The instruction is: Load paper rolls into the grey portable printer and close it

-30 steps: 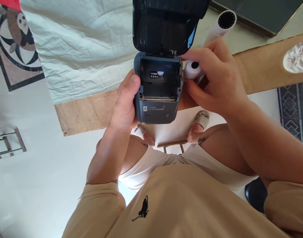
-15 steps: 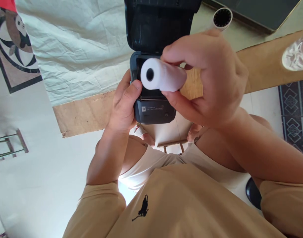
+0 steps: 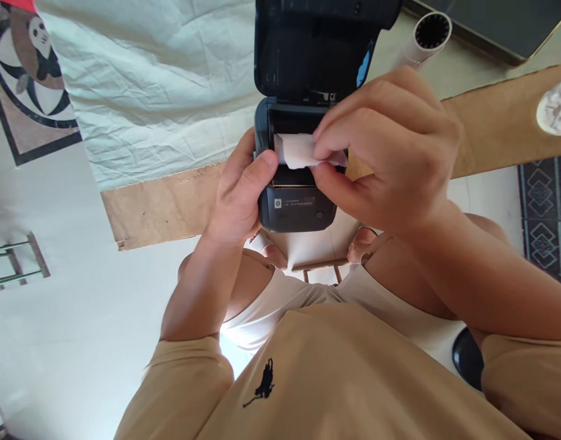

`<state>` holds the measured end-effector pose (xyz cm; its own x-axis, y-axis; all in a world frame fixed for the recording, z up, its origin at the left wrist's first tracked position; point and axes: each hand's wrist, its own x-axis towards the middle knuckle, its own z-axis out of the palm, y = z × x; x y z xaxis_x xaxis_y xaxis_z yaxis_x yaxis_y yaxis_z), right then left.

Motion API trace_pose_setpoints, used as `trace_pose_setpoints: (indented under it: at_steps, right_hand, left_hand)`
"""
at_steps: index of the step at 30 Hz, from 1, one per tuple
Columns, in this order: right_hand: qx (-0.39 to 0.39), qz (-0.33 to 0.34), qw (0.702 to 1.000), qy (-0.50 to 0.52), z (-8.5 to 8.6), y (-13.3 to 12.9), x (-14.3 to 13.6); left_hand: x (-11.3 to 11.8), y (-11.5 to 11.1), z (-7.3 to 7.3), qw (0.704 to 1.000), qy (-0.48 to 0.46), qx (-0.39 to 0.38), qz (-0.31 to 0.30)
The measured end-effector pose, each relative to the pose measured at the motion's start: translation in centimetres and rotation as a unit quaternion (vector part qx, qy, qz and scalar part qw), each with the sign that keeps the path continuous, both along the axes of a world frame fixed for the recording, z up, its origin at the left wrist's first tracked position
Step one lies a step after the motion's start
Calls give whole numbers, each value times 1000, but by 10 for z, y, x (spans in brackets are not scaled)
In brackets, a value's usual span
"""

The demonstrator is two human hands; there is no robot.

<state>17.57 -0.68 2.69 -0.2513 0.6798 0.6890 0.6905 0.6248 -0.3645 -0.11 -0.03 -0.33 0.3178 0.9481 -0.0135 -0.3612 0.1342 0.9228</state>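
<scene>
A dark label printer (image 3: 293,211) is held over the table edge, its black lid (image 3: 312,55) swung up and back. My left hand (image 3: 239,189) grips the printer's left side, thumb on the rim of the paper bay. Inside that bay lies a white paper roll (image 3: 294,151), resting lengthwise from side to side. My right hand (image 3: 390,143) pinches the roll's paper near its right end between thumb and fingers. The hand covers part of the printer's right side.
A pale green cloth (image 3: 161,91) covers much of the wooden table (image 3: 170,211). A white tube with a dark opening (image 3: 425,40) stands at the back right beside a dark flat object (image 3: 495,24). Clear crumpled plastic (image 3: 558,107) lies at the far right.
The paper roll has gone down from above the printer into its open bay. My right hand has moved with it, and the printer has shifted slightly right in view.
</scene>
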Motion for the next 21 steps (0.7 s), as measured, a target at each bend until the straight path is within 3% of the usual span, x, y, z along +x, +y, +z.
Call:
trace_pose_setpoints:
  at_steps: [5, 13, 15, 18, 21]
  right_hand:
    - [17, 73, 997, 17, -6, -4, 0]
    - [-47, 155, 985, 54, -9, -4, 5]
    - [-42, 135, 984, 108, -8, -1, 7]
    - [-41, 44, 980, 189, -7, 1, 9]
    - [-113, 14, 967, 226, -8, 1, 10]
  left_hand:
    - [-4, 5, -9, 997, -30, 68, -18]
    - [-12, 19, -27, 983, 5, 168, -72]
    - [-12, 21, -32, 985, 7, 159, -63]
    - [-11, 20, -35, 985, 0, 164, -53]
    - [-11, 20, -34, 986, 16, 155, -53]
